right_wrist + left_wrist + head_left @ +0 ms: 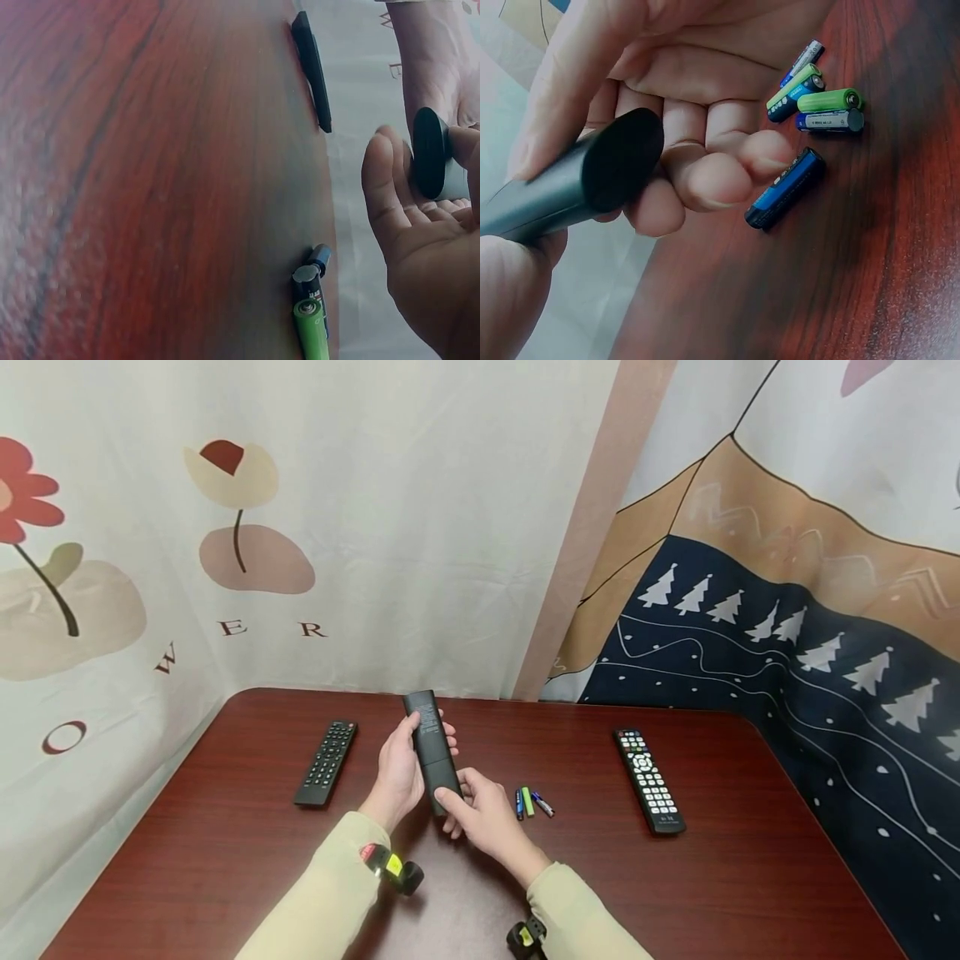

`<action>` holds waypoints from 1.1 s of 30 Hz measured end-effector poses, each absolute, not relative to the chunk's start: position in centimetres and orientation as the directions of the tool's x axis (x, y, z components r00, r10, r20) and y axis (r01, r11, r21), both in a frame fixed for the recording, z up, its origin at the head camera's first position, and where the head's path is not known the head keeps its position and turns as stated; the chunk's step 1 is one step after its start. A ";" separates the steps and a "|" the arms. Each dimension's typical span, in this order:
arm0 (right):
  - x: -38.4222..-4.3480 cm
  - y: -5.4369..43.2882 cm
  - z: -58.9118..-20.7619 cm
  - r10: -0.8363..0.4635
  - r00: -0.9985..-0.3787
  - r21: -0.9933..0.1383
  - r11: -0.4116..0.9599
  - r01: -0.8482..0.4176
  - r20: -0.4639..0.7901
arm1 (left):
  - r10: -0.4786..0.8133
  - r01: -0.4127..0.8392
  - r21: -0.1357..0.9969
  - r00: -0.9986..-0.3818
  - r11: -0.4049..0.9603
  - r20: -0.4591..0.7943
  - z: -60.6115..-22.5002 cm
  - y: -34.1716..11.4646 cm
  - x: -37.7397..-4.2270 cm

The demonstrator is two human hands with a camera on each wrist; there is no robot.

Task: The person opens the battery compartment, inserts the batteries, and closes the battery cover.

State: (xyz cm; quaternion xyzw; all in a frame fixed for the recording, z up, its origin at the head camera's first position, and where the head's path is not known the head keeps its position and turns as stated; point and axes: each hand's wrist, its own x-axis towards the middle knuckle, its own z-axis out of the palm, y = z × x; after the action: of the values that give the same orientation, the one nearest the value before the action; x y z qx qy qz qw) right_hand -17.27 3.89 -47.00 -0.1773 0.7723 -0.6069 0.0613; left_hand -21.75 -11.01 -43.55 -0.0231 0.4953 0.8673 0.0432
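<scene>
A black remote control (432,739) is held tilted above the table with its plain back face up. A seam crosses the back towards its near end. My left hand (400,772) grips it along the side, thumb on the back and fingertips showing past the far side. At the near end, my right hand (491,818) pinches it, with the thumb on the back and the fingers underneath. In the left wrist view the rounded end of the remote (622,161) shows between thumb and fingers. Its button side is hidden.
Several blue and green batteries (528,802) lie just right of my right hand. In the left wrist view a dark blue battery (786,189) lies apart from the others. Another remote (327,764) lies at left, a white-buttoned one (648,782) at right. Printed curtains (420,527) hang behind the table.
</scene>
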 end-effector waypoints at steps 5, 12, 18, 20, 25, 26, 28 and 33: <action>-17.2 3.7 -46.9 -0.369 -0.924 -0.984 0.105 -0.144 0.096 | 0.065 -0.098 0.857 -0.995 -0.506 -0.075 -43.6 -11.0 -21.8; -17.1 3.7 -46.8 -0.368 -0.925 -0.992 0.045 -0.121 0.096 | 0.065 -0.099 0.853 -0.995 -0.512 -0.076 -43.5 -11.0 -21.8; -17.1 3.7 -46.6 -0.356 -0.931 -0.995 0.039 -0.097 0.076 | 0.059 -0.092 0.852 -0.996 -0.515 -0.072 -43.5 -11.1 -21.9; -17.0 3.7 -46.5 -0.353 -0.933 -0.994 0.048 -0.097 0.074 | 0.061 -0.089 0.854 -0.996 -0.513 -0.067 -43.5 -11.1 -21.9; -17.0 3.6 -46.6 -0.336 -0.940 -0.993 0.070 -0.093 0.064 | 0.059 -0.084 0.857 -0.996 -0.508 -0.063 -43.3 -11.1 -21.9; -17.0 3.5 -46.6 -0.331 -0.941 -0.993 0.077 -0.094 0.063 | 0.054 -0.082 0.857 -0.997 -0.509 -0.063 -43.3 -11.1 -22.0; -16.9 3.4 -46.8 -0.322 -0.945 -0.990 0.102 -0.101 0.063 | 0.039 -0.074 0.857 -0.997 -0.510 -0.063 -43.3 -11.1 -22.0; -16.8 3.6 -46.8 -0.286 -0.954 -0.961 0.227 -0.158 0.089 | 0.003 -0.055 0.863 -0.998 -0.503 -0.062 -43.3 -11.0 -22.0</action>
State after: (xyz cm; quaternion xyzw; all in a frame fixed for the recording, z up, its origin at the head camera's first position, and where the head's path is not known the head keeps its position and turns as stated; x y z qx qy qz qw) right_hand -16.83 3.56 -46.81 -0.1421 0.7813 -0.6054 0.0530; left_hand -21.99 -10.97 -43.31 -0.0260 0.4982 0.8665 0.0169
